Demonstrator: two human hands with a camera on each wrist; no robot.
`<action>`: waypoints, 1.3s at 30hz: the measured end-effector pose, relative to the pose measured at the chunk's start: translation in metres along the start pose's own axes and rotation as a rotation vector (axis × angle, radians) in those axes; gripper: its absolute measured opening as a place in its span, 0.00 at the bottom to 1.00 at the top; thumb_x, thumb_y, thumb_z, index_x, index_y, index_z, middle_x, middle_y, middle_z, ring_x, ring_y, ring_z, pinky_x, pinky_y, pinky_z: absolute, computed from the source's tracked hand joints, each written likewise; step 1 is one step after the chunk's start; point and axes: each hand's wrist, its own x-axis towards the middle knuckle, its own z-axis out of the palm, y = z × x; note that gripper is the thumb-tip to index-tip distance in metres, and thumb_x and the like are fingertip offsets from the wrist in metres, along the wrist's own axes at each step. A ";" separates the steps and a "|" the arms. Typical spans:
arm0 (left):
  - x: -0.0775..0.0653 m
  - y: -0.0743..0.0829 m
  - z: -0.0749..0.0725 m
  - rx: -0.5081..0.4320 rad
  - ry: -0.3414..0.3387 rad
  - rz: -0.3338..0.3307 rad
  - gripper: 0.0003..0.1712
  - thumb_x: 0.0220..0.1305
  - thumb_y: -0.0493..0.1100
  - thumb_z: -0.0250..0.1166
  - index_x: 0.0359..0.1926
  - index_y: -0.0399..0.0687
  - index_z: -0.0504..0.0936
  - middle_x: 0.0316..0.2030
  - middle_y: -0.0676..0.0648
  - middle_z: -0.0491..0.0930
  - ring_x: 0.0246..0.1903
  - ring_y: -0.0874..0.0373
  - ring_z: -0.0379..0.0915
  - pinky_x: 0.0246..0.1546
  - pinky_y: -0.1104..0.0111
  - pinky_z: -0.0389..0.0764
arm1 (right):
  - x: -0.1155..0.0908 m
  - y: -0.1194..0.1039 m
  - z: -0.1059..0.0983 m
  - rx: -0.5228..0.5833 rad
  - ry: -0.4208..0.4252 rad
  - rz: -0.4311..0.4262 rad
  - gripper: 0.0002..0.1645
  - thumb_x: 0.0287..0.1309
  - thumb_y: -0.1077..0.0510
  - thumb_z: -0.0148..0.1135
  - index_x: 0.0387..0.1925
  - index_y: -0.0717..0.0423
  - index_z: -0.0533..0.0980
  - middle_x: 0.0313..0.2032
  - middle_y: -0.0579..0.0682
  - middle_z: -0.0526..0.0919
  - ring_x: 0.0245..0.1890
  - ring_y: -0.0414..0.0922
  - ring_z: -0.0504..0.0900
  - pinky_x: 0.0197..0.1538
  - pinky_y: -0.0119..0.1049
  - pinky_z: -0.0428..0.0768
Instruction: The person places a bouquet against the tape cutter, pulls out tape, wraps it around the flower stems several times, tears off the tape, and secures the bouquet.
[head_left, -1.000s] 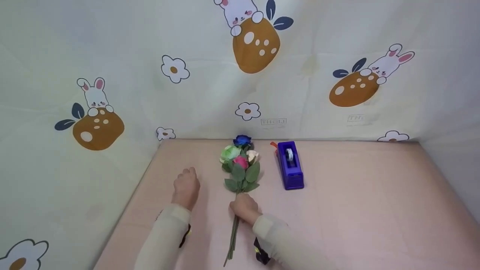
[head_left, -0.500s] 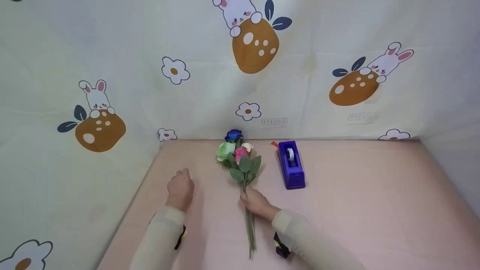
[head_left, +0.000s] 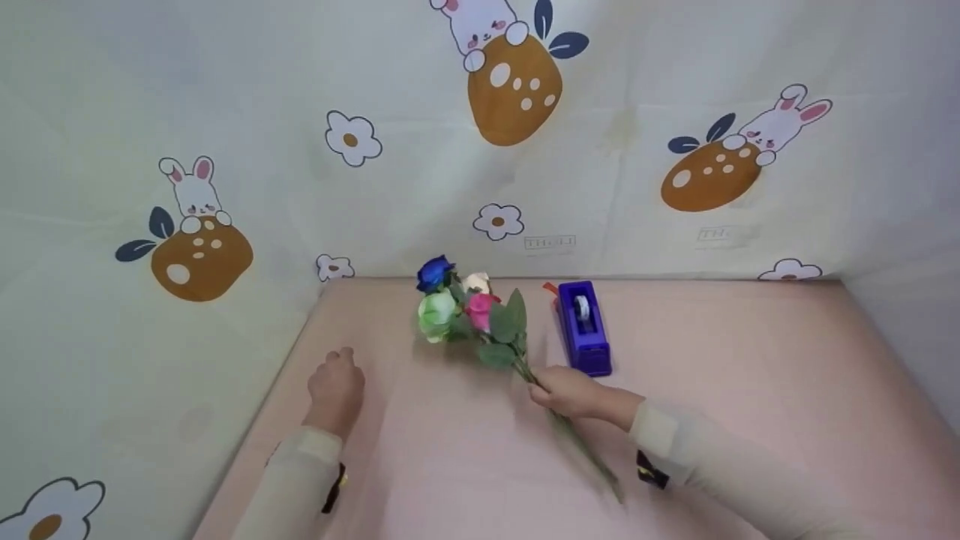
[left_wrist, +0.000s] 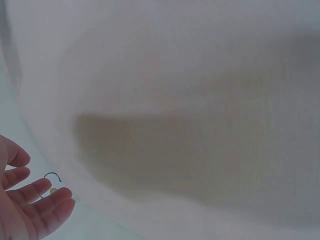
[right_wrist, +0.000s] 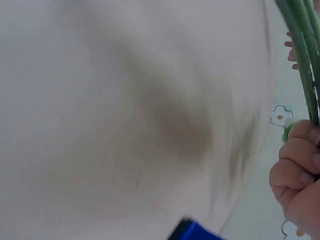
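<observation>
My right hand grips the green stems of a bunch of artificial roses below the leaves. The bunch slants to the upper left, with a blue rose, a green rose, a pink rose and a cream rose at its head. In the right wrist view, curled fingers wrap round the stems. Over the table's left side, my left hand holds nothing. The left wrist view shows its fingers loosely bent and apart.
A blue tape dispenser with a roll of tape stands just behind my right hand, an orange-red strip at its back left. The pink-covered table meets a printed fabric wall at the back and left.
My right hand has moved right with the roses, swinging the stem ends right while the flower heads tilt left. The left hand has shifted left and slightly toward me.
</observation>
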 end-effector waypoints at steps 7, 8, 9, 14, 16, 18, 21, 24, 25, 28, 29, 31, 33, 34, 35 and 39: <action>-0.003 -0.010 -0.004 -0.035 0.022 -0.007 0.19 0.65 0.35 0.48 0.56 0.31 0.67 0.43 0.31 0.73 0.37 0.38 0.75 0.35 0.51 0.77 | -0.038 0.014 -0.024 -0.316 -0.107 -0.221 0.08 0.60 0.57 0.49 0.27 0.54 0.62 0.14 0.38 0.58 0.13 0.34 0.57 0.17 0.25 0.57; -0.003 -0.011 -0.005 -0.035 0.027 -0.005 0.19 0.65 0.35 0.49 0.55 0.30 0.67 0.43 0.31 0.73 0.36 0.39 0.75 0.35 0.51 0.77 | -0.043 0.016 -0.027 -0.356 -0.109 -0.253 0.09 0.60 0.57 0.50 0.27 0.54 0.62 0.14 0.38 0.57 0.13 0.34 0.56 0.16 0.25 0.56; -0.004 -0.012 -0.006 -0.023 0.024 -0.001 0.19 0.65 0.35 0.49 0.55 0.30 0.67 0.42 0.31 0.73 0.35 0.39 0.75 0.34 0.52 0.77 | -0.047 0.019 -0.029 -0.399 -0.103 -0.289 0.09 0.59 0.57 0.51 0.27 0.53 0.62 0.13 0.38 0.56 0.12 0.33 0.55 0.15 0.24 0.55; -0.008 -0.015 -0.009 -0.024 -0.021 -0.010 0.19 0.66 0.36 0.47 0.55 0.29 0.67 0.42 0.31 0.74 0.35 0.41 0.76 0.34 0.55 0.78 | -0.064 0.037 -0.038 -0.547 -0.073 -0.431 0.10 0.58 0.56 0.53 0.26 0.51 0.62 0.11 0.36 0.55 0.10 0.31 0.52 0.13 0.23 0.51; -0.009 -0.015 -0.011 -0.069 -0.050 -0.026 0.19 0.67 0.37 0.45 0.55 0.29 0.68 0.43 0.32 0.74 0.39 0.41 0.75 0.37 0.55 0.77 | -0.069 0.046 -0.041 -0.590 -0.070 -0.478 0.10 0.56 0.56 0.54 0.25 0.50 0.63 0.12 0.35 0.56 0.10 0.31 0.52 0.13 0.23 0.51; -0.008 -0.014 -0.012 -0.124 -0.074 -0.040 0.19 0.67 0.37 0.44 0.54 0.29 0.68 0.45 0.31 0.74 0.43 0.40 0.74 0.40 0.54 0.76 | -0.072 0.054 -0.044 -0.609 -0.081 -0.506 0.10 0.55 0.56 0.55 0.25 0.50 0.63 0.12 0.35 0.57 0.11 0.31 0.53 0.14 0.23 0.52; -0.006 -0.011 -0.016 -0.182 -0.094 -0.050 0.20 0.66 0.37 0.43 0.54 0.29 0.69 0.48 0.31 0.73 0.47 0.39 0.72 0.43 0.53 0.74 | -0.073 0.066 -0.048 -0.628 -0.113 -0.510 0.10 0.55 0.56 0.56 0.25 0.49 0.64 0.12 0.36 0.58 0.11 0.31 0.54 0.14 0.23 0.54; -0.001 -0.006 -0.018 -0.210 -0.088 -0.033 0.20 0.66 0.37 0.44 0.54 0.29 0.69 0.50 0.31 0.73 0.47 0.40 0.72 0.42 0.53 0.74 | -0.071 0.077 -0.049 -0.637 -0.153 -0.468 0.09 0.56 0.57 0.56 0.25 0.49 0.64 0.13 0.37 0.60 0.12 0.32 0.56 0.15 0.24 0.57; 0.000 -0.004 -0.019 -0.216 -0.085 -0.024 0.20 0.65 0.37 0.45 0.54 0.30 0.69 0.50 0.31 0.73 0.46 0.41 0.73 0.42 0.54 0.75 | -0.070 0.080 -0.049 -0.647 -0.163 -0.455 0.09 0.57 0.57 0.55 0.26 0.49 0.64 0.13 0.37 0.61 0.12 0.32 0.57 0.15 0.25 0.58; 0.005 0.005 -0.019 -0.225 -0.093 0.000 0.19 0.65 0.37 0.46 0.53 0.31 0.70 0.50 0.32 0.74 0.44 0.44 0.74 0.42 0.54 0.75 | -0.068 0.089 -0.046 -0.699 -0.175 -0.435 0.09 0.58 0.57 0.55 0.27 0.50 0.64 0.13 0.38 0.63 0.12 0.33 0.60 0.16 0.27 0.62; 0.006 0.008 -0.018 -0.225 -0.099 0.006 0.19 0.65 0.37 0.46 0.53 0.31 0.71 0.50 0.33 0.74 0.44 0.45 0.74 0.42 0.55 0.75 | -0.067 0.091 -0.044 -0.720 -0.175 -0.432 0.09 0.58 0.56 0.55 0.27 0.50 0.64 0.13 0.39 0.63 0.12 0.33 0.60 0.16 0.27 0.62; 0.008 0.014 -0.017 -0.220 -0.112 0.013 0.18 0.65 0.37 0.47 0.51 0.32 0.72 0.49 0.33 0.75 0.42 0.46 0.74 0.42 0.55 0.75 | -0.067 0.095 -0.041 -0.759 -0.171 -0.431 0.09 0.59 0.55 0.54 0.27 0.50 0.64 0.13 0.39 0.63 0.11 0.34 0.61 0.15 0.27 0.63; 0.010 0.019 -0.016 -0.209 -0.117 0.018 0.17 0.64 0.37 0.48 0.50 0.32 0.73 0.48 0.34 0.75 0.41 0.47 0.74 0.41 0.56 0.75 | -0.067 0.098 -0.038 -0.779 -0.169 -0.424 0.10 0.60 0.53 0.54 0.28 0.51 0.64 0.13 0.40 0.63 0.11 0.34 0.61 0.15 0.27 0.62; 0.011 0.021 -0.016 -0.204 -0.117 0.020 0.17 0.64 0.37 0.48 0.49 0.32 0.74 0.47 0.34 0.76 0.41 0.47 0.74 0.40 0.56 0.75 | -0.067 0.099 -0.037 -0.789 -0.170 -0.421 0.10 0.60 0.52 0.53 0.28 0.51 0.64 0.13 0.40 0.63 0.11 0.34 0.61 0.15 0.27 0.62; 0.012 0.023 -0.015 -0.201 -0.116 0.021 0.17 0.63 0.37 0.48 0.49 0.32 0.74 0.47 0.34 0.76 0.41 0.48 0.74 0.40 0.56 0.75 | -0.067 0.100 -0.035 -0.795 -0.168 -0.419 0.11 0.61 0.51 0.53 0.29 0.51 0.64 0.13 0.40 0.63 0.11 0.34 0.61 0.15 0.28 0.62; 0.014 0.029 -0.015 -0.196 -0.109 0.028 0.17 0.63 0.37 0.48 0.48 0.33 0.75 0.47 0.35 0.76 0.39 0.49 0.74 0.40 0.56 0.75 | -0.067 0.104 -0.033 -0.833 -0.149 -0.436 0.14 0.61 0.47 0.53 0.28 0.51 0.65 0.14 0.41 0.66 0.11 0.36 0.63 0.16 0.30 0.64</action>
